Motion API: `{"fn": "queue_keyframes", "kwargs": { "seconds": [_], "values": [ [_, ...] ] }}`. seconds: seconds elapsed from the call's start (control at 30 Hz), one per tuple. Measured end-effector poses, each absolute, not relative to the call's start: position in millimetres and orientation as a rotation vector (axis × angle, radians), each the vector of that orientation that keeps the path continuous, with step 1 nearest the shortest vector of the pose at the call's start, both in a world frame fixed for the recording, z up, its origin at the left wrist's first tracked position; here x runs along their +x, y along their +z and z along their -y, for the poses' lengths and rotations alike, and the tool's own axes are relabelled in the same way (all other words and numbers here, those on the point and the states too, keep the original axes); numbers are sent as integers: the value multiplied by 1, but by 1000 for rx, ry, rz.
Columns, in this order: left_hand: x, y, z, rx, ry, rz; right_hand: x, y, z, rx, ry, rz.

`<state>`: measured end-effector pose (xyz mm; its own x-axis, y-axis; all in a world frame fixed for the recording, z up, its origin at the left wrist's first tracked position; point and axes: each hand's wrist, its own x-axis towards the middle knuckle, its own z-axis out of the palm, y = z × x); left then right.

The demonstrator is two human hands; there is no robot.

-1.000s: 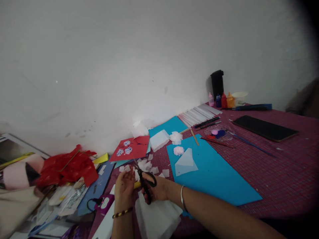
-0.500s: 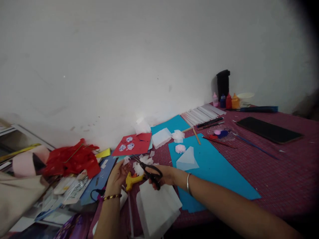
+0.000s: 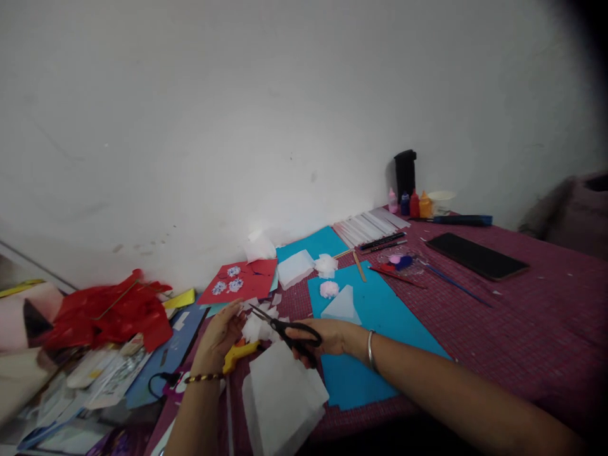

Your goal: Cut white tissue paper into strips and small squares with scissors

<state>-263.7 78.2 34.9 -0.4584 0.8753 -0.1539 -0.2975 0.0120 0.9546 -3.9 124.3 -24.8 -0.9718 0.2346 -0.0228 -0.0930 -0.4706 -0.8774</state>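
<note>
My right hand (image 3: 327, 337) grips black scissors (image 3: 285, 328) with the blades open and pointing left. My left hand (image 3: 219, 334) is closed on a small white piece of paper (image 3: 251, 327) held at the blades. Small white paper scraps (image 3: 272, 305) lie on the maroon cloth (image 3: 522, 316) just beyond both hands. A stack of white tissue paper (image 3: 280, 399) lies under my right wrist. A yellow glue gun (image 3: 240, 352) rests below my left hand. A blue card sheet (image 3: 375, 323) lies to the right, with a folded white triangle (image 3: 341, 308) and a pink pompom (image 3: 329, 289) on it.
A red card (image 3: 240, 282) with blue-and-white flowers lies by the wall. Red crumpled paper (image 3: 111, 313) and loose clutter fill the left. At the back stand a black flask (image 3: 405, 172), small paint bottles (image 3: 409, 204), white strips (image 3: 368, 223) and pens. A dark tablet (image 3: 477, 255) lies right.
The scissor blades have swung from pointing away to pointing left and have opened. My left hand moved left and up, uncovering the yellow glue gun. The view shifted a little.
</note>
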Motion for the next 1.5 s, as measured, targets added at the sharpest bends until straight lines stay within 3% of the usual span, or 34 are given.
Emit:
{"fn": "queue_keyframes", "kwargs": {
  "seconds": [0.73, 1.5],
  "values": [
    [-215, 51, -72, 968, 1332, -1322, 15, -27, -121, -190, 2515, 1374],
    [-209, 38, -76, 914, 1388, -1317, 1, -46, -125, -221, 2498, 1355]
  ]
}}
